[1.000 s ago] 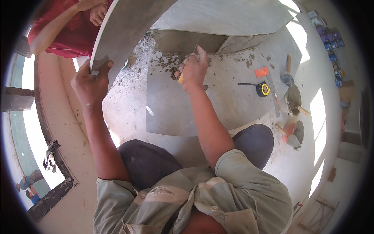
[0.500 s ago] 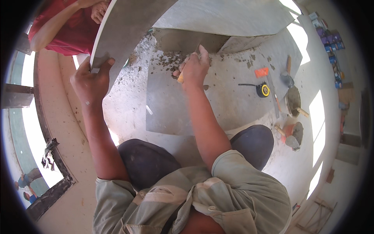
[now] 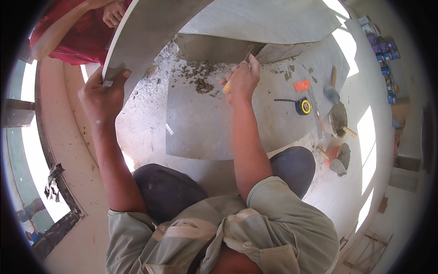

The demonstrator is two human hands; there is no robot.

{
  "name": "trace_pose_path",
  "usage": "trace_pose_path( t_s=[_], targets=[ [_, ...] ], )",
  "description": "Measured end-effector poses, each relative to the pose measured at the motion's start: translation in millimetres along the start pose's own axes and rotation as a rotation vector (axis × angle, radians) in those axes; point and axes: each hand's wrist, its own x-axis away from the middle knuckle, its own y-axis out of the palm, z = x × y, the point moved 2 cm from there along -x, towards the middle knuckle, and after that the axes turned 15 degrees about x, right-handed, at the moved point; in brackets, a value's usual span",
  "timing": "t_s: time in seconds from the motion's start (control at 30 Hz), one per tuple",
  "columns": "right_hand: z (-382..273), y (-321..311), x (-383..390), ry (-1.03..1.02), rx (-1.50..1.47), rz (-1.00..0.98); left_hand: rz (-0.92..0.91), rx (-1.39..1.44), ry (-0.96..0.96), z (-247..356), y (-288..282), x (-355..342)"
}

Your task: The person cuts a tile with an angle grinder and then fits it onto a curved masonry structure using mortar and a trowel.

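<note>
My left hand (image 3: 105, 97) grips the lower corner of a large, thin grey slab (image 3: 153, 34), thumb on its face and fingers behind its pale edge. The slab stands tilted upward. In my right hand (image 3: 245, 81) is a small trowel with a yellowish wooden handle (image 3: 227, 87); its narrow metal end points away, at the mortar-coloured face (image 3: 207, 49) under a raised grey top (image 3: 269, 20). Much of the blade is hidden or blurred. Crumbs of mortar (image 3: 203, 85) lie left of this hand, on a flat grey sheet (image 3: 196, 132) on the floor.
Right of my hand lie a yellow-black tape measure (image 3: 303, 107), an orange piece (image 3: 301, 86) and a long metal strip. Beyond sit a trowel (image 3: 332, 93), a mortar bowl (image 3: 338, 121) and an orange bowl (image 3: 333, 151). A person in red (image 3: 75, 34) is at the far left.
My right hand has moved right with the trowel, along the mortar-coloured face, uncovering more crumbs. My left hand keeps its hold on the slab. The whole view has shifted slightly.
</note>
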Motion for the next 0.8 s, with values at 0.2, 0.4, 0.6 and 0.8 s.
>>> trace_pose_path(
  t_s=[0.2,0.4,0.6,0.8],
  targets=[
    [-14,-20,-26,-0.013,-0.012,0.038,-0.027,0.031,-0.008,-1,2,1],
    [7,3,-1,0.013,0.127,-0.125,-0.04,0.033,-0.032,0,5,1],
    [3,-20,-29,-0.008,-0.011,0.043,-0.049,0.009,-0.015,7,5,2],
    [36,-1,-7,0.038,0.16,-0.114,-0.035,0.022,-0.003,4,5,1]
  ],
)
